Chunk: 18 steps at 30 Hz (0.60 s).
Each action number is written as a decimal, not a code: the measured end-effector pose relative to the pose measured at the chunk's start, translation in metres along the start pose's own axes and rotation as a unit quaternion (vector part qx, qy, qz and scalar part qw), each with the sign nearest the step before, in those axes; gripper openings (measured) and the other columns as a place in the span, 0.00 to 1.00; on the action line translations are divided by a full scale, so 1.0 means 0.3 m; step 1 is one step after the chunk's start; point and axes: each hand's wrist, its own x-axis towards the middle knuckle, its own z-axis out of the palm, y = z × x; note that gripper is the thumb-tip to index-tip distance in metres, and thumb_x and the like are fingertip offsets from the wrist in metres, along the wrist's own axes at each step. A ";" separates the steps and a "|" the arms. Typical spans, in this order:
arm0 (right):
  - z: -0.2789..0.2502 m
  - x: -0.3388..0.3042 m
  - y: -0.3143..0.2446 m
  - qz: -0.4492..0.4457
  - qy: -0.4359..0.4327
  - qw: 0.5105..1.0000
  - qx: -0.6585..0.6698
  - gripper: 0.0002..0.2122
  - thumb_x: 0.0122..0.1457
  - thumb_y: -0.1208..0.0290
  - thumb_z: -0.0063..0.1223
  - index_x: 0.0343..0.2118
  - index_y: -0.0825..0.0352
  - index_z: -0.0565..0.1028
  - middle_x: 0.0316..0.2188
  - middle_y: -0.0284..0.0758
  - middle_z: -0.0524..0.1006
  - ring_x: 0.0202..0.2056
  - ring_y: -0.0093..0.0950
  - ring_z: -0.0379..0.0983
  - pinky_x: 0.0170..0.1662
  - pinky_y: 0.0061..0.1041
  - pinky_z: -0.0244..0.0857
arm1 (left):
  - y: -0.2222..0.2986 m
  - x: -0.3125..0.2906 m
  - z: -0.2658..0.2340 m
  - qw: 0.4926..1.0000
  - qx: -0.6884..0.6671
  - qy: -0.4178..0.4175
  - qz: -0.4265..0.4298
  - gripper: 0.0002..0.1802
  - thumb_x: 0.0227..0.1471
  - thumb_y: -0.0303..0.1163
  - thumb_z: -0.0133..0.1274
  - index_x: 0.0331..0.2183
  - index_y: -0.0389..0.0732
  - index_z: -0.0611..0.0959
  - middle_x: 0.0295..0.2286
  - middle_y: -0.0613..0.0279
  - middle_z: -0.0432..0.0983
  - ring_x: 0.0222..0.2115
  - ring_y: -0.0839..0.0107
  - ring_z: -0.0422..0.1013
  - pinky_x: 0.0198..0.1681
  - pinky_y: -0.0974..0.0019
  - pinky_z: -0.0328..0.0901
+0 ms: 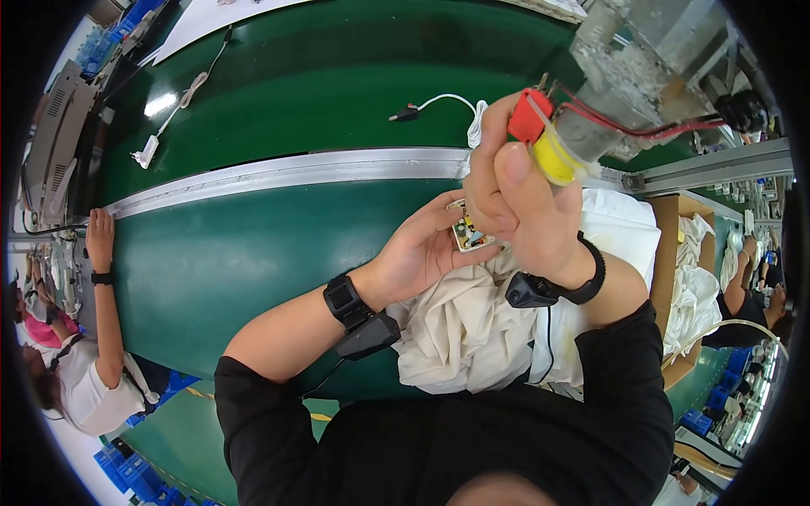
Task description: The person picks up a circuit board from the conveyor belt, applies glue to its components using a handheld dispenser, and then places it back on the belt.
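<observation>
My left hand (pixel 426 244) is closed around the edge of a small white plastic casing (pixel 474 239). A circuit board with small coloured components shows inside it, open side up; my right hand partly covers it. Just above, my right hand (pixel 531 202) is raised with its fingers curled at the end of a grey cylindrical device (pixel 582 131). This device has a red block (pixel 529 116) and a yellow band (pixel 553 158), with red and black wires running from it. What its tip does is hidden behind my fingers.
Crumpled cream cloth (pixel 464 333) lies beneath my forearms. A cardboard box (pixel 662 253) with white cloth stands at right. A metal rail (pixel 295 173) crosses the green table. Beyond it lie a white cabled plug (pixel 145 153) and a coiled white cable (pixel 477 126). A co-worker (pixel 97 371) sits left.
</observation>
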 end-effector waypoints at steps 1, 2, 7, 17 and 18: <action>-0.001 0.000 0.001 -0.002 -0.002 1.000 0.000 0.18 0.59 0.55 0.43 0.38 0.67 0.59 0.10 0.24 0.57 0.11 0.12 0.47 0.14 0.14 0.41 | 0.000 0.000 0.001 1.000 0.001 0.001 -0.001 0.21 0.58 0.34 0.34 0.51 0.36 0.58 0.48 0.53 0.62 0.49 0.63 0.63 0.54 0.57 0.59; -0.001 0.001 0.001 -0.005 -0.004 1.000 0.001 0.17 0.59 0.55 0.43 0.38 0.67 0.59 0.10 0.24 0.57 0.11 0.12 0.47 0.14 0.14 0.41 | 0.001 0.000 0.002 1.000 0.003 0.002 -0.002 0.21 0.58 0.34 0.34 0.51 0.36 0.59 0.48 0.54 0.62 0.49 0.64 0.63 0.54 0.57 0.59; 0.002 0.000 -0.012 -0.007 0.005 1.000 0.002 0.17 0.59 0.56 0.43 0.39 0.67 0.59 0.11 0.24 0.57 0.11 0.11 0.47 0.14 0.14 0.41 | -0.001 0.000 0.008 1.000 0.004 0.006 -0.009 0.20 0.58 0.34 0.35 0.50 0.37 0.60 0.47 0.55 0.63 0.49 0.64 0.64 0.54 0.57 0.59; -0.005 0.002 -0.026 0.003 0.006 0.999 0.035 0.16 0.59 0.58 0.43 0.38 0.68 0.60 0.11 0.24 0.57 0.11 0.11 0.47 0.13 0.14 0.41 | -0.008 0.005 0.009 1.000 0.009 0.011 -0.008 0.20 0.57 0.34 0.36 0.50 0.37 0.60 0.46 0.56 0.63 0.47 0.66 0.65 0.53 0.56 0.61; -0.007 0.002 -0.026 -0.001 0.002 0.999 0.036 0.16 0.59 0.59 0.43 0.38 0.68 0.60 0.11 0.24 0.57 0.11 0.11 0.47 0.13 0.14 0.41 | -0.008 0.006 0.011 1.000 0.011 0.016 -0.009 0.20 0.57 0.34 0.36 0.50 0.37 0.60 0.46 0.56 0.63 0.47 0.66 0.65 0.53 0.57 0.61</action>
